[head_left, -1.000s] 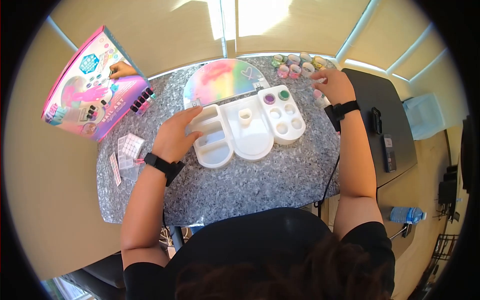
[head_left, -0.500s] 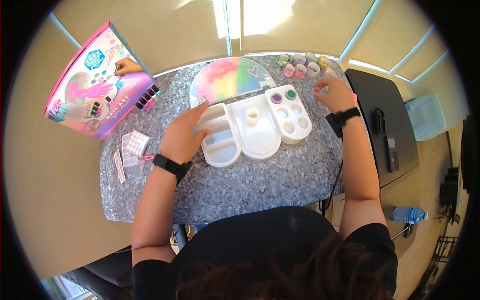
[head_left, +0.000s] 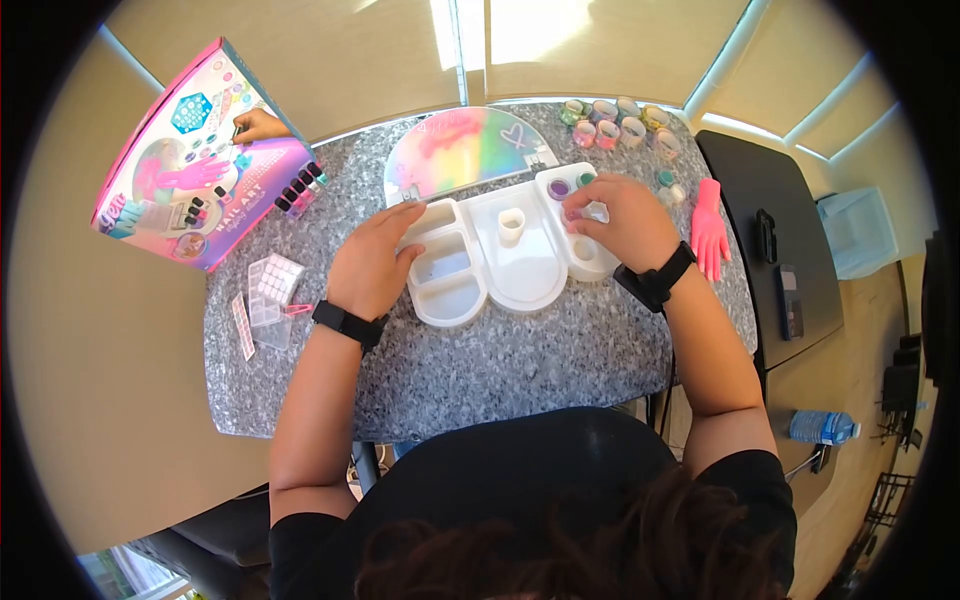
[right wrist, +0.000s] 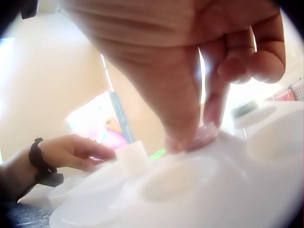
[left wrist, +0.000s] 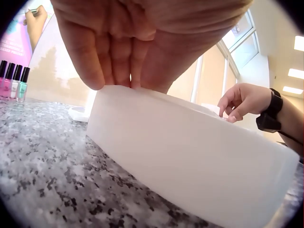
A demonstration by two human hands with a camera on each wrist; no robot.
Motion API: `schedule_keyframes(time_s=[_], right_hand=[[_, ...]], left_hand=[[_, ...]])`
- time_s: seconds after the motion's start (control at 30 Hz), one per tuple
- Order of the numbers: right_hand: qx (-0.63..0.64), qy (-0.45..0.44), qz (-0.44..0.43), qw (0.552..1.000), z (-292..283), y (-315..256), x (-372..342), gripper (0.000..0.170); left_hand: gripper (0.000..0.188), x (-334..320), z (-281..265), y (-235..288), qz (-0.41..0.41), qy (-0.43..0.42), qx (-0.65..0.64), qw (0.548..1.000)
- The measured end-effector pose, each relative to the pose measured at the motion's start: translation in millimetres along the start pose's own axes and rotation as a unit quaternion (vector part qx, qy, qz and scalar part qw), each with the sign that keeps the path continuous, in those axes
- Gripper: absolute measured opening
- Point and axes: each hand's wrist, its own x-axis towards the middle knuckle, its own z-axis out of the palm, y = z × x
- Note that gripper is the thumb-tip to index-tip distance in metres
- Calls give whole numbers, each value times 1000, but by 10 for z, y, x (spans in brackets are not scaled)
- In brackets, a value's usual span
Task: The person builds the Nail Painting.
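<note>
White tray (head_left: 525,285) sits on a speckled tabletop (head_left: 480,370), in front of the person. The right hand (head_left: 632,218) has just moved in from beyond the tray's right side to its round wells, in a narrow pinch on a small pinkish pot (right wrist: 205,136). That brings it close to a purple pot (head_left: 558,189) and a green pot (head_left: 586,179); whether it is seated cannot be told. The left hand (head_left: 368,265) rests relaxed fingers on the left rim. Farther right, a pink model hand (head_left: 708,228), mostly hidden before, now shows.
</note>
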Motion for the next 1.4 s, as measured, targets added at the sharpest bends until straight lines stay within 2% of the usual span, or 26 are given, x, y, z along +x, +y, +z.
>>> schedule_keyframes(time_s=[0.13,0.2,0.23,0.3,0.37,0.43,0.57,0.63,0.7,0.77,0.8,0.87,0.9,0.97,1.0,1.23,1.33,1.4], right_hand=[[19,7,-5,1000,6,65,10,17],[47,-8,-61,997,-50,166,64,19],[48,-7,-60,997,-117,256,106,19],[53,-14,63,997,-338,551,211,17],[-145,29,118,982,-544,909,276,17],[-264,39,240,933,-607,1198,319,21],[-296,3,278,914,-535,1475,332,29],[-273,-4,258,927,-511,1603,394,32],[-249,-1,275,929,-550,1187,385,29],[-73,7,189,979,-535,871,307,27],[-72,6,189,979,-472,754,246,27],[-87,40,62,993,-352,534,113,25],[-87,38,63,994,-307,402,56,25],[-160,55,3,986,-246,180,-15,23],[-178,22,20,984,-212,158,-9,22],[-204,-7,71,976,-166,92,27,21],[-216,4,50,975,-151,130,-2,21],[-143,28,25,989,-182,259,-9,19]], left_hand=[[51,16,-2,14,-16,-4,-2,1000],[51,16,-5,34,-18,-7,0,1000],[52,11,-11,52,-22,-7,3,1000],[52,15,-8,39,-28,-5,6,1000],[53,13,3,-6,-19,-8,-6,1000],[53,6,2,-15,-18,-8,-6,1000],[52,13,16,-10,-21,1,-9,1000],[52,14,34,-33,-17,6,-13,1000],[51,9,43,-37,-14,10,-16,1000],[51,9,44,-32,-30,13,-30,999],[51,7,41,-27,-31,12,-29,999],[51,11,38,-18,-39,14,-38,998],[51,6,44,-26,-40,12,-39,998],[50,9,48,-44,-29,24,-48,998],[50,13,49,-45,-28,24,-48,998],[49,21,59,-72,-19,27,-47,998],[48,22,62,-61,-25,28,-45,998],[48,32,58,-62,-27,25,-44,998]])
